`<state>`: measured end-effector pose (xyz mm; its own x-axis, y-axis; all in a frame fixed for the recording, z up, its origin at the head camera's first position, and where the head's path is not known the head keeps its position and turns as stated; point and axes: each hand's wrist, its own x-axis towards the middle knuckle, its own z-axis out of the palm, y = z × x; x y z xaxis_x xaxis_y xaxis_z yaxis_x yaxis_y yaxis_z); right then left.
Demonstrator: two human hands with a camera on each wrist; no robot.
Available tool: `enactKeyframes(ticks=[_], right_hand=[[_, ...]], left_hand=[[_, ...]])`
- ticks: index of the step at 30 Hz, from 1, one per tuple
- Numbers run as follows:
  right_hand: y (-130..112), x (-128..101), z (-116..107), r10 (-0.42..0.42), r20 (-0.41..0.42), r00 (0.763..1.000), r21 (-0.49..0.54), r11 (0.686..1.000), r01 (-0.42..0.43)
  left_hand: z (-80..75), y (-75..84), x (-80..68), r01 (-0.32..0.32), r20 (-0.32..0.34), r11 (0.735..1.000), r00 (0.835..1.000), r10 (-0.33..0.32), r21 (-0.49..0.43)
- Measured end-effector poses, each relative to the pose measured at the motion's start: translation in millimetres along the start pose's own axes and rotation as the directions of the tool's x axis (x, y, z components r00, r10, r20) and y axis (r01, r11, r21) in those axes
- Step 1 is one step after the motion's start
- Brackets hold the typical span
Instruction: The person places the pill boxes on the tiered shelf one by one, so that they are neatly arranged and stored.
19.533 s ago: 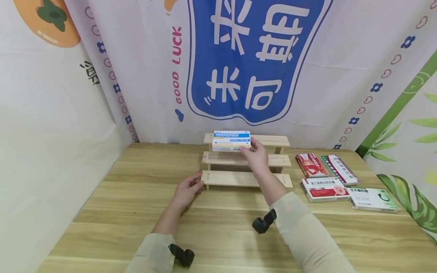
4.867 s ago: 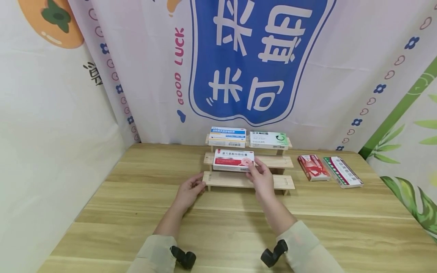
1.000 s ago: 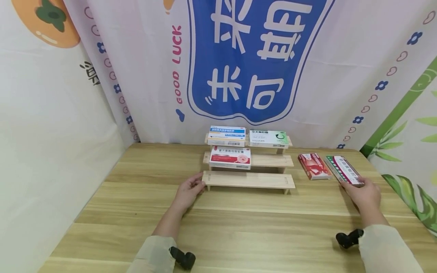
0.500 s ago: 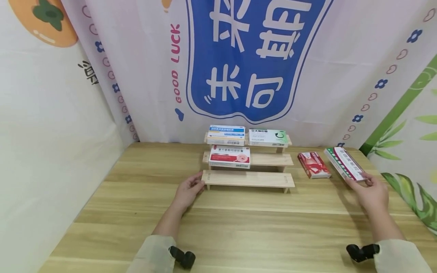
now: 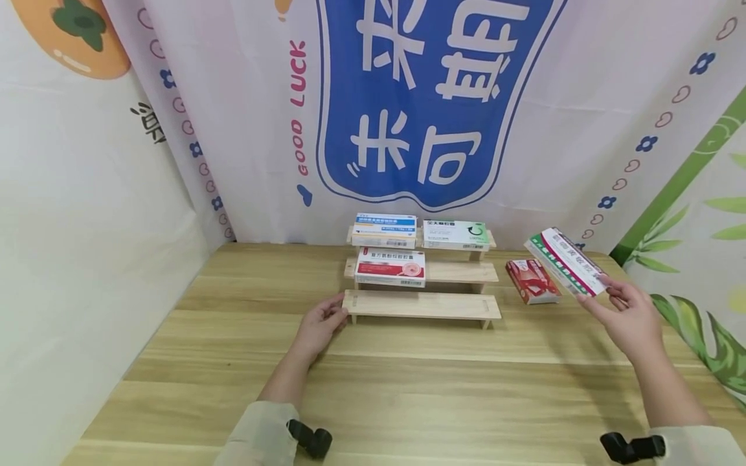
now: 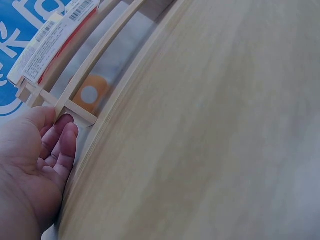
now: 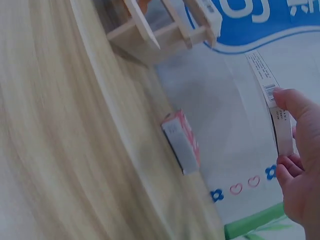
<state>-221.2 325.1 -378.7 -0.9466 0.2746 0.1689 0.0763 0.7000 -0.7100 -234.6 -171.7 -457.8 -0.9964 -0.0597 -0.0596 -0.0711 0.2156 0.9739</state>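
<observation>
Green-striped box (image 5: 565, 261) lifted off the table (image 5: 408, 388) at 3 o'clock, pinched at its near end by right hand (image 5: 626, 317). Left hand (image 5: 319, 323), fingers relaxed, rests against rack (image 5: 422, 305) at 9 o'clock, likely steadying it. Red box (image 5: 531, 281) lies beside.

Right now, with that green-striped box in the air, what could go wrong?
1. The right hand pinches the green-striped box only at its near end, tilted; it might slip and drop onto the red box.
2. The stepped wooden rack is steadied by the left hand at one corner only; a bump could topple the three boxes already on it.
</observation>
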Motion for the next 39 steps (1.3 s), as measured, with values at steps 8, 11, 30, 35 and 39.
enactKeyframes(ticks=[8,11,30,35,39], right_hand=[[-26.4,-11.3,8.5,-0.171,0.022,0.985,0.078,0.983,0.168],[-34.0,-14.8,14.4,-0.210,0.061,0.976,0.094,0.974,0.204],[-46.6,-12.6,61.9,-0.312,0.317,0.896,0.082,0.950,0.302],[-50.8,-6.7,74.4,-0.324,0.325,0.889,0.076,0.946,0.317],[-54.3,-0.7,80.8,-0.320,0.334,0.886,0.065,0.946,0.317]], left_hand=[[-0.7,-1.3,0.2,-0.011,0.003,1.000,1.000,0.011,-0.003],[-0.8,-1.2,0.5,-0.016,0.005,1.000,1.000,0.016,-0.004],[-1.5,0.0,0.9,-0.002,0.009,1.000,1.000,0.002,0.008],[-1.2,-1.6,0.9,-0.009,0.008,1.000,1.000,0.009,0.013],[-1.1,-2.1,1.3,-0.009,0.004,1.000,1.000,0.009,0.004]])
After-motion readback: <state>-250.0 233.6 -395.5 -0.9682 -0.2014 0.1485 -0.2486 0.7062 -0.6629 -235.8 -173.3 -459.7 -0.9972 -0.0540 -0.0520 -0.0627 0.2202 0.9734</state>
